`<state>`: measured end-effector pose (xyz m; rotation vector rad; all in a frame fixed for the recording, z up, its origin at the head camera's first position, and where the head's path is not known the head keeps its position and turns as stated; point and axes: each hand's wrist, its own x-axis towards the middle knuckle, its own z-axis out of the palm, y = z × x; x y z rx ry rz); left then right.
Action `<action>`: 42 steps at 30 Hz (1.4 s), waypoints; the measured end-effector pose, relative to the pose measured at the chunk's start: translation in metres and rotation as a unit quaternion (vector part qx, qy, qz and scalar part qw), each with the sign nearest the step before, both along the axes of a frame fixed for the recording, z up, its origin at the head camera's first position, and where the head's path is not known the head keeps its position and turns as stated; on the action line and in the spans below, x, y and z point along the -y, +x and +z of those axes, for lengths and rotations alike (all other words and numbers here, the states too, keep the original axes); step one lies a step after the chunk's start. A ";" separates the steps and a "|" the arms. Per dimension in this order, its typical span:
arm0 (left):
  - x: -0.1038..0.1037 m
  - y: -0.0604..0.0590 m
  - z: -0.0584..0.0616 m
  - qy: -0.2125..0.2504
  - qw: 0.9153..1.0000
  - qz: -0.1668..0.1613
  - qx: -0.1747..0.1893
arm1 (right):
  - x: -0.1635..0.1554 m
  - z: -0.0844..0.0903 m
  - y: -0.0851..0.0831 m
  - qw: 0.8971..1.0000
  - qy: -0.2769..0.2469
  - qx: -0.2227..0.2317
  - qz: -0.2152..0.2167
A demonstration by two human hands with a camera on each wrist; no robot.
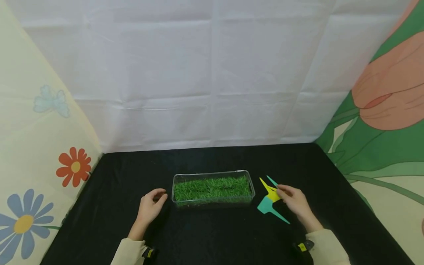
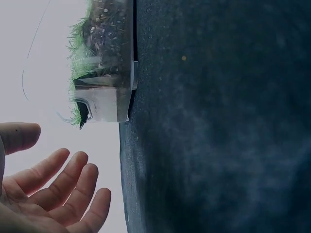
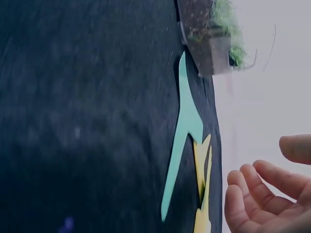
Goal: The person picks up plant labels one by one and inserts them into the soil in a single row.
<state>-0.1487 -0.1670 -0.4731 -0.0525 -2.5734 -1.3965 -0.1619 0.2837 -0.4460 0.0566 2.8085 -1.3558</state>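
On a black worktop (image 1: 212, 235), two hands flank a clear tray (image 1: 213, 188) of grass near the front edge.
The left hand (image 1: 149, 208) lies loosely open beside the tray's left end, holding nothing. The right hand (image 1: 296, 202), fingers relaxed, touches yellow and teal plant tags (image 1: 271, 200) lying right of the tray.

In the right wrist view the yellow plant label (image 3: 201, 194) is cut off by the lower edge, and the right hand (image 3: 265, 199) by the corner. The clear tray (image 2: 104, 63) is cropped at the top in the left wrist view. Whether the labels are touched cannot be told.
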 end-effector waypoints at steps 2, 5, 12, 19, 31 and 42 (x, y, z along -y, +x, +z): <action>0.000 0.000 0.001 -0.004 1.000 -0.002 -0.004 | -0.004 0.000 0.000 1.000 0.023 -0.007 -0.003; 0.000 0.000 0.003 -0.011 1.000 0.003 -0.011 | -0.008 0.001 0.000 0.997 0.066 -0.026 -0.004; 0.003 -0.001 0.005 -0.019 1.000 0.010 -0.009 | -0.019 -0.001 -0.001 0.985 0.147 -0.087 0.007; 0.004 0.000 0.006 -0.031 0.999 0.010 -0.013 | -0.029 -0.005 -0.005 0.975 0.200 -0.093 0.017; 0.006 0.001 0.010 -0.069 0.997 0.016 -0.021 | -0.048 -0.002 -0.013 0.973 0.227 -0.033 0.039; 0.009 0.003 0.011 -0.084 0.996 0.013 -0.021 | -0.053 -0.002 -0.024 0.971 0.227 -0.020 0.069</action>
